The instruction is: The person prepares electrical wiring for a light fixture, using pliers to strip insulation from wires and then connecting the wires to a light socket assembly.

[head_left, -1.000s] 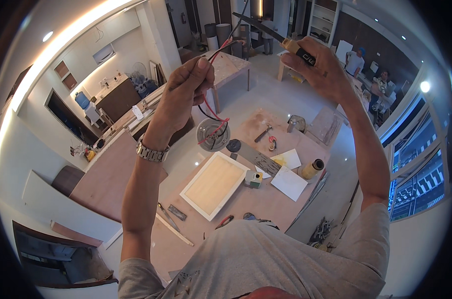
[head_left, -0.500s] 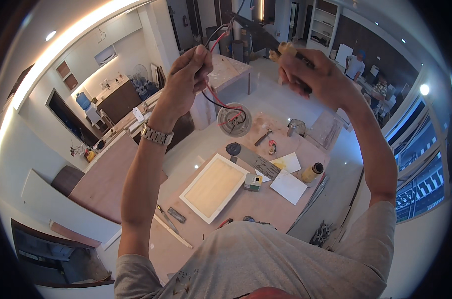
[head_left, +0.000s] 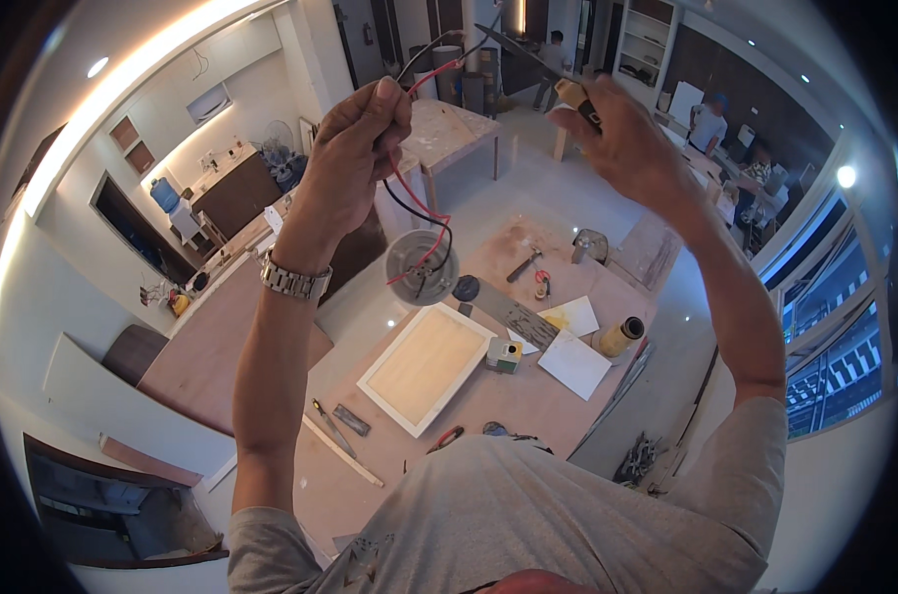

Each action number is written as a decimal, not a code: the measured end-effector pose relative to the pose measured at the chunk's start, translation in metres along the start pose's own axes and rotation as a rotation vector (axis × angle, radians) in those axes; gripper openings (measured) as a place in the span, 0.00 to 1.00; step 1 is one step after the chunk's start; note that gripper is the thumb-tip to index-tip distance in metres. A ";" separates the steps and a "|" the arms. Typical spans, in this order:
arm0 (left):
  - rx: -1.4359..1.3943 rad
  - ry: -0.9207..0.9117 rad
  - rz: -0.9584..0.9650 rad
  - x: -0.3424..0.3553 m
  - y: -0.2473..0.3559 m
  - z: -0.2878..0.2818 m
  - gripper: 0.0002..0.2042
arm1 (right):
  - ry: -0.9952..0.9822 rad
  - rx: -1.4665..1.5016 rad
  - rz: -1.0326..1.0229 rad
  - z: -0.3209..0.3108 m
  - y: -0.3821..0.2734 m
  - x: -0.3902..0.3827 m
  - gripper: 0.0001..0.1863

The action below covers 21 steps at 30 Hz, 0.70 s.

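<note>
My left hand (head_left: 355,148) is raised, thumb and fingers pinched on thin red and black wires (head_left: 434,71). Their upper ends stick out above the fingers, where the red one meets a dark wire. Below the hand the wires run down to a round, pale light fitting (head_left: 399,287), which hangs in the air. My right hand (head_left: 617,139) is closed around the yellow-and-black handle (head_left: 575,97) of a tool with a long dark blade (head_left: 518,49). The blade points up and left, its tip close to the wire ends; I cannot tell whether they touch.
Below stands a work table (head_left: 498,396) with a framed panel (head_left: 424,366), a hammer (head_left: 524,265), white tiles (head_left: 575,363), a yellowish bottle (head_left: 622,337) and a small box (head_left: 504,356). Another table (head_left: 449,139) is farther off. People (head_left: 706,127) are in the background.
My left hand has shifted slightly left and up, and the fitting hangs farther left and lower. The right hand's tool has moved a little; its tip is apart from where it met the red wire.
</note>
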State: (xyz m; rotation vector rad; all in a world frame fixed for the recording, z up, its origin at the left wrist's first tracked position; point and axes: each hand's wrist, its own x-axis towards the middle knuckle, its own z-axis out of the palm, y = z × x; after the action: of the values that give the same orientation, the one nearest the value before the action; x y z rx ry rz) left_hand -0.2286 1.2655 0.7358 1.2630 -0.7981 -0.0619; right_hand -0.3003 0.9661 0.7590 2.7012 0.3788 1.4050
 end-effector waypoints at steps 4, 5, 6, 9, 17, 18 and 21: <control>0.027 0.045 -0.037 -0.003 -0.011 -0.009 0.17 | -0.578 0.854 0.263 -0.025 0.003 0.002 0.25; 0.017 0.033 -0.041 -0.002 -0.012 -0.005 0.15 | -0.656 1.126 0.339 -0.028 0.004 0.001 0.27; 0.017 0.033 -0.039 0.001 -0.012 -0.003 0.15 | -0.655 1.125 0.338 -0.026 0.004 0.000 0.27; -0.075 -0.004 -0.011 0.014 -0.014 0.009 0.15 | -0.763 1.877 0.392 -0.024 0.003 -0.005 0.26; -0.160 -0.002 0.000 0.009 -0.011 -0.014 0.14 | -0.146 0.182 -0.013 -0.008 0.003 -0.015 0.23; -0.161 -0.036 0.012 0.011 -0.007 -0.014 0.14 | -0.148 0.179 -0.008 -0.002 0.008 -0.017 0.23; 0.003 0.083 0.051 0.022 0.013 0.007 0.14 | -0.012 -0.127 -0.056 0.006 0.014 -0.018 0.22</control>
State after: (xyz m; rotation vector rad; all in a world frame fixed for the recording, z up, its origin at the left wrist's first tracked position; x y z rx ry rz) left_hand -0.2215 1.2543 0.7584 1.2392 -0.7582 0.0330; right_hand -0.3026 0.9479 0.7434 2.5765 0.3484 1.3492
